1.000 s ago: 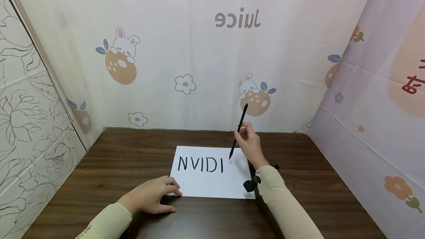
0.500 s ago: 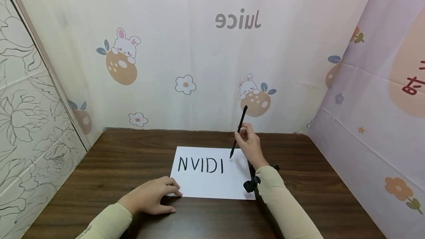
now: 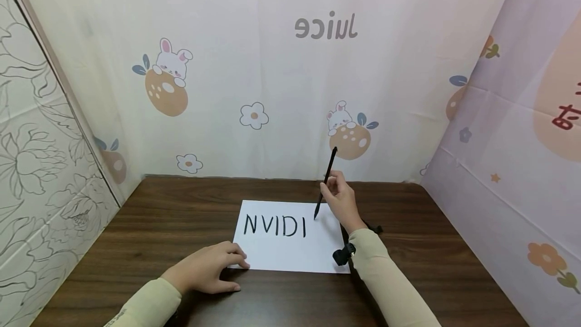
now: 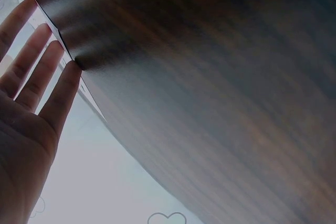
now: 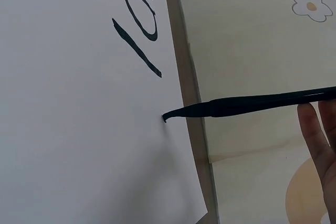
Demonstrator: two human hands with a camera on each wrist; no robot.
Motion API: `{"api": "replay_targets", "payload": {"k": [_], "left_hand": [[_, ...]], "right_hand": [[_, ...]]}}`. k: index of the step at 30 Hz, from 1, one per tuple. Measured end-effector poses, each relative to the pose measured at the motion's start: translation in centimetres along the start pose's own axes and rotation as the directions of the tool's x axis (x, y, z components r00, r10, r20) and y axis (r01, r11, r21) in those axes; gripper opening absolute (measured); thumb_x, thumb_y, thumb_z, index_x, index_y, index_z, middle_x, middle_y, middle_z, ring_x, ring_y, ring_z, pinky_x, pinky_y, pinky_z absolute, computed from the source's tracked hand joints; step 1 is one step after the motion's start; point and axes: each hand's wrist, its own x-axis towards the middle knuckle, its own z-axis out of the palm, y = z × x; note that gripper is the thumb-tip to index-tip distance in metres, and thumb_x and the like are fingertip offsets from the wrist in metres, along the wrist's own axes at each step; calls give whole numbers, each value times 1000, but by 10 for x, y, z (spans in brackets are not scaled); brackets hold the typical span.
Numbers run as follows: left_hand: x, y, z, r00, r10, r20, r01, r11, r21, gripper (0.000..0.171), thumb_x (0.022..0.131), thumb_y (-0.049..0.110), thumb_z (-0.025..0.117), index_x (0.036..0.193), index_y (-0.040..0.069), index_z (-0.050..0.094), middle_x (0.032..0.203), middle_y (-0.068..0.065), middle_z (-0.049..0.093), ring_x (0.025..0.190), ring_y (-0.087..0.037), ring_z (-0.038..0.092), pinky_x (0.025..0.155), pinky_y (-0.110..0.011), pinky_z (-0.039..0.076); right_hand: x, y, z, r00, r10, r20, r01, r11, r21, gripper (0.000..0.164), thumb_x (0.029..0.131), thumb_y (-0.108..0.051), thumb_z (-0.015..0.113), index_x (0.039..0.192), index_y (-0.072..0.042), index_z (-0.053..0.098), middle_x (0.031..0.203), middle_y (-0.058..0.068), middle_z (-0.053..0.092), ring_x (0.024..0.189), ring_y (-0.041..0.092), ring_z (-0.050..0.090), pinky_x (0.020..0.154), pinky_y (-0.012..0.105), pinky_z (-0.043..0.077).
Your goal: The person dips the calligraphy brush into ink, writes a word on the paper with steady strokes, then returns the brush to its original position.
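Observation:
A white sheet of paper lies on the table, with "NVIDI" written in black strokes across its upper half. My right hand pinches a slim black brush pen between thumb and fingers, its shaft slanting up. In the right wrist view the bent brush tip meets the paper, just past the last upright stroke. At the lower left corner of the sheet my left hand rests with relaxed fingers. The left wrist view shows its spread fingers touching down by the paper's edge.
The dark wooden table runs back to a printed curtain. More printed cloth hangs at the right, and a flower-patterned panel stands at the left. A black wrist camera sits above the paper's right edge.
The right hand has dropped slightly, and the brush tip has come down a little at the spot right of the last letter. The left hand and the paper stay in place.

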Motion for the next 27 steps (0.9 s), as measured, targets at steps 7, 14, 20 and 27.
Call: {"api": "replay_targets", "payload": {"k": [7, 14, 20, 27], "left_hand": [[0, 0, 0, 1000, 0, -2, 0, 1000, 6, 34, 88, 43, 76, 116, 25, 71, 119, 5, 59, 104, -8, 58, 84, -29, 52], [0, 0, 0, 1000, -1, -1, 1, 1000, 3, 33, 88, 42, 76, 116, 24, 71, 119, 5, 59, 103, -8, 58, 84, -29, 52], [0, 0, 0, 1000, 2, 0, -2, 1000, 8, 33, 88, 42, 76, 116, 24, 71, 119, 5, 59, 104, -9, 58, 85, -30, 52], [0, 1, -1, 1000, -1, 3, 1, 1000, 7, 33, 88, 42, 76, 116, 24, 71, 119, 4, 59, 104, -9, 58, 85, -30, 52]], "right_hand": [[-3, 2, 1, 1000, 0, 13, -1, 1000, 31, 23, 100, -15, 63, 121, -16, 54, 90, 6, 57, 78, 20, 54, 63, 28, 53], [-5, 1, 1, 999, 35, 12, -35, 999, 10, 24, 99, -15, 63, 121, -19, 53, 92, 4, 56, 81, 19, 53, 64, 28, 49], [-8, 1, 2, 1000, 30, 7, -30, 1000, -6, 25, 99, -13, 63, 121, -17, 53, 92, 4, 56, 83, 21, 54, 66, 30, 48], [-10, 0, 2, 999, 27, 28, -27, 999, 19, 23, 99, -15, 64, 119, -18, 53, 91, 5, 56, 80, 21, 55, 64, 29, 51]]}}
